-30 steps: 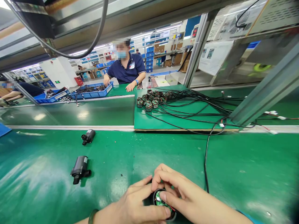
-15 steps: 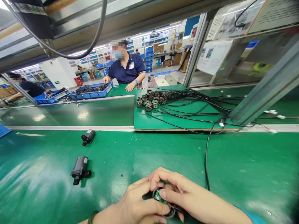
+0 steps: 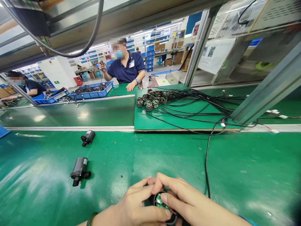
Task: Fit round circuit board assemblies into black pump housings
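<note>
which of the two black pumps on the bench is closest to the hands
The lower black pump, on its side on the green bench, left of the left hand. The other black pump lies farther off, near the white strip.

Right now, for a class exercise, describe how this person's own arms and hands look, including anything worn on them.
The left hand is bare, with no glove, and a narrow dark bracelet circles its wrist. The right hand is bare too, and its forearm is uncovered up to a teal-blue sleeve edge at the bottom of the view.
</note>
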A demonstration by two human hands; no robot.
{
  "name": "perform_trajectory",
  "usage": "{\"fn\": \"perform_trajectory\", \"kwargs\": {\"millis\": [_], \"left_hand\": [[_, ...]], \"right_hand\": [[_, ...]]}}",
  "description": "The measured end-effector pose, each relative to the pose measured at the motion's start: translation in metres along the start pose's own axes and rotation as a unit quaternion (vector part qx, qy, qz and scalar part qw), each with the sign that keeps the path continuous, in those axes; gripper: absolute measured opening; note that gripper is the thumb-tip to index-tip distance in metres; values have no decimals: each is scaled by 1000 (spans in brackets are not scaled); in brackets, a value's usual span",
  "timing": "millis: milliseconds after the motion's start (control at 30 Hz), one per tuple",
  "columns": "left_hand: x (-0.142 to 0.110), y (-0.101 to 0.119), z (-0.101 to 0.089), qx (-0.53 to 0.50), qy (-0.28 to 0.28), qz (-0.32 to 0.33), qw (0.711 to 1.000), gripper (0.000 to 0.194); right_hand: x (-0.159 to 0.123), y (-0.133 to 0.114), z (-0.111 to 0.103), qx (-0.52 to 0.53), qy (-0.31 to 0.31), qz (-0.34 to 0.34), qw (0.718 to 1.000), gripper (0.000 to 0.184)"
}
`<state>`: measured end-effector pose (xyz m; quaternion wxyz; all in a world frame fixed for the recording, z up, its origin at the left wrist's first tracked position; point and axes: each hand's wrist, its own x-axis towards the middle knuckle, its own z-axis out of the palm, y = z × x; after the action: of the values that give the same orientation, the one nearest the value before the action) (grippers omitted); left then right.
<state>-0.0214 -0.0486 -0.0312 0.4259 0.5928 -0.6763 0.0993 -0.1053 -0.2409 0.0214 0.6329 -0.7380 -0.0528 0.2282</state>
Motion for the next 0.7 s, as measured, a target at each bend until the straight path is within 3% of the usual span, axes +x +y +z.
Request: {"fn": "perform_trajectory", "kwargs": {"millis": [267, 433, 533, 600, 700], "left_hand": [[-1, -1, 2, 21, 6, 1, 1000, 19], [3, -3, 8, 36, 23, -3, 999, 15], [3, -4, 11, 51, 48, 2, 998, 11], [-1, -5, 14, 44, 46, -55, 996, 14], [-7, -6, 17, -15, 17, -154, 988, 26]], "right_hand": [[1, 5, 4, -44, 27, -28, 998, 22], [5, 11, 6, 37, 17, 44, 998, 18], [3, 10, 6, -36, 50, 59, 996, 19], [0, 7, 5, -93, 84, 29, 992, 21], [-2, 4, 4, -95, 100, -19, 990, 20]]}}
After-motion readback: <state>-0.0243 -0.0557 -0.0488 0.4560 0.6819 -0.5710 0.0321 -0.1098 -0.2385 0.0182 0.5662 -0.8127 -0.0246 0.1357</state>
